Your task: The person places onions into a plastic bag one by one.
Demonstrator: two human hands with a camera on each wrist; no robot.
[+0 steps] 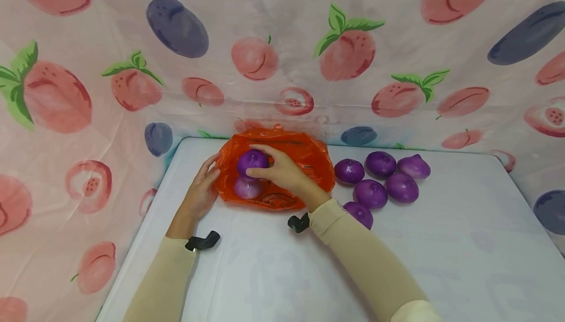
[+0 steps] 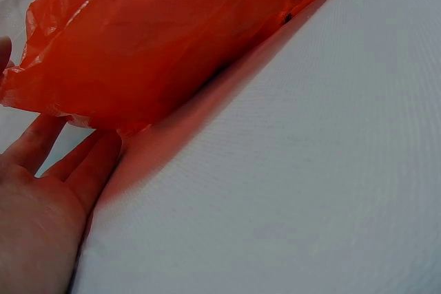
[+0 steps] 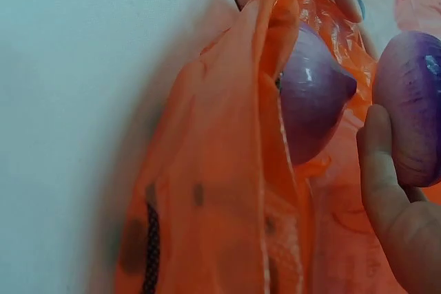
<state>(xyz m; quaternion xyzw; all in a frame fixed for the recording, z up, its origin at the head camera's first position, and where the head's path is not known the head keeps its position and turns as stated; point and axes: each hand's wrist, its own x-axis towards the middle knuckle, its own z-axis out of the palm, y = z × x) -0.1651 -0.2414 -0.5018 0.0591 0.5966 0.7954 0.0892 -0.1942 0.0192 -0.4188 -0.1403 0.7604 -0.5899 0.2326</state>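
An orange plastic bag [image 1: 315, 152] lies with its mouth spread at the back of the table. My left hand [image 1: 202, 197] holds the bag's left edge, its fingers on either side of the plastic in the left wrist view. Over the bag, my right hand [image 1: 284, 172] grips a purple onion [image 1: 253, 161] between thumb and fingers. Just below that one, another purple onion [image 1: 248, 188] sits within the bag's opening; its pointed tip shows in the right wrist view [image 3: 313, 94]. The bag's front wall [image 3: 200, 191] hides part of it.
Several more purple onions [image 1: 371, 194] lie grouped on the white table [image 1: 247, 268], right of the bag. The right forearm partly covers the nearest onion [image 1: 359, 214]. A fruit-print cloth [image 1: 291, 32] hangs behind the table and along its left side.
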